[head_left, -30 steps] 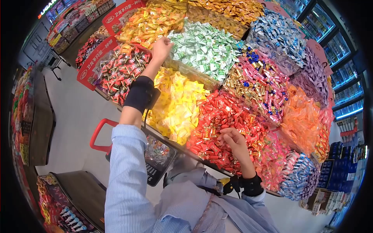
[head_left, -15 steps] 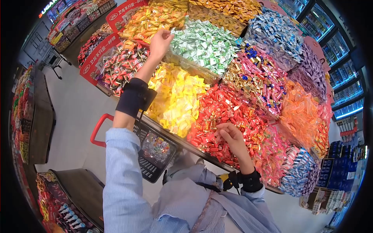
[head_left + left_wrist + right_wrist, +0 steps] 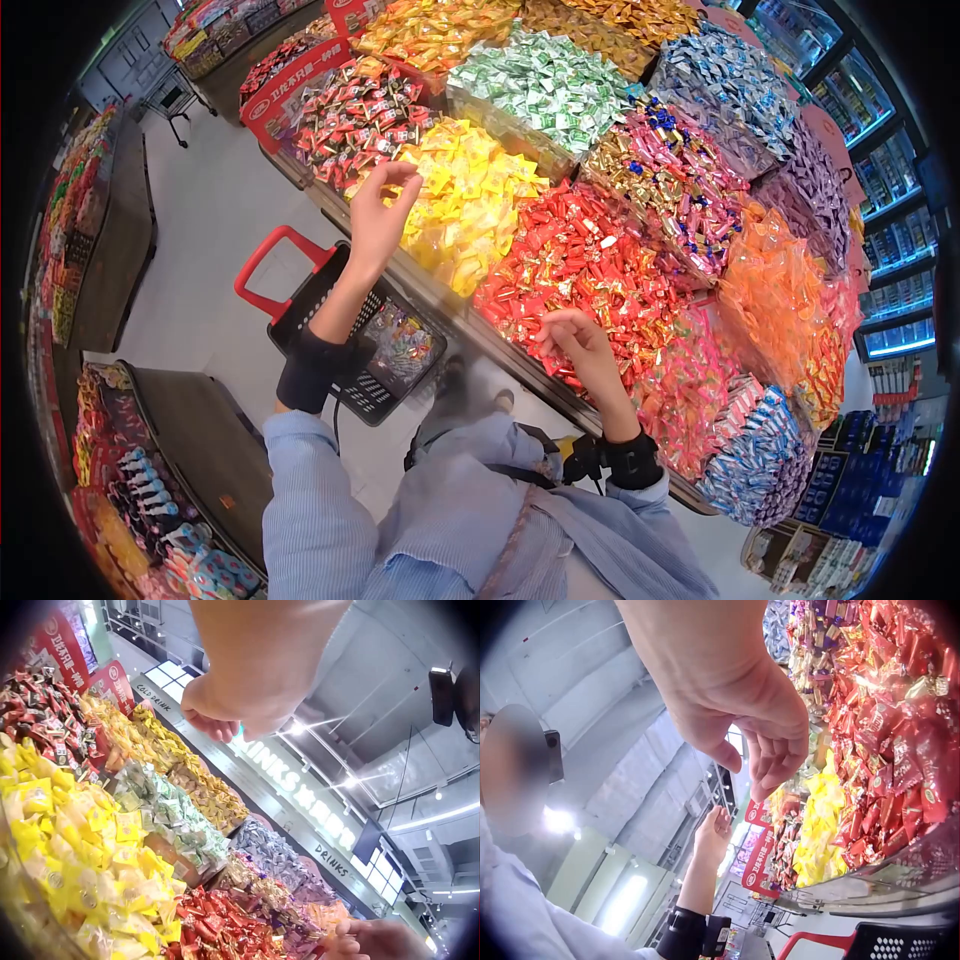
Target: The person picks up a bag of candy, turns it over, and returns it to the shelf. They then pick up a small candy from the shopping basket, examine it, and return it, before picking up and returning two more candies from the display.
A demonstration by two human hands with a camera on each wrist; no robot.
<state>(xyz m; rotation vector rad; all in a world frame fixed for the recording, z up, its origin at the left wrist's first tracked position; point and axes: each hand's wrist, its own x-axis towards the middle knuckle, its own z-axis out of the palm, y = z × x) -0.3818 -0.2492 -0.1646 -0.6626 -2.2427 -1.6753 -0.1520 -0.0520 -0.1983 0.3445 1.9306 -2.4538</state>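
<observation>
My left hand is raised over the front edge of the yellow-wrapped candies, its fingers bent toward the thumb. In the left wrist view, a small green wrapped candy peeks out at its fingertips, mostly hidden by them. My right hand hovers low over the red-wrapped candies with loosely bent fingers and nothing between them. Below my left forearm stands a black shopping basket with a red handle. Mixed wrapped candies lie inside it.
Green-and-white candies fill a bin behind the yellow ones. Black-and-red candies lie at the left beside a red sign. The display's front edge runs between me and the bins. Another dark stand is at lower left.
My left hand has drawn back from beside the green-and-white candies toward me, now above the front of the yellow ones. My right hand stays over the red candies. The head view has shifted.
</observation>
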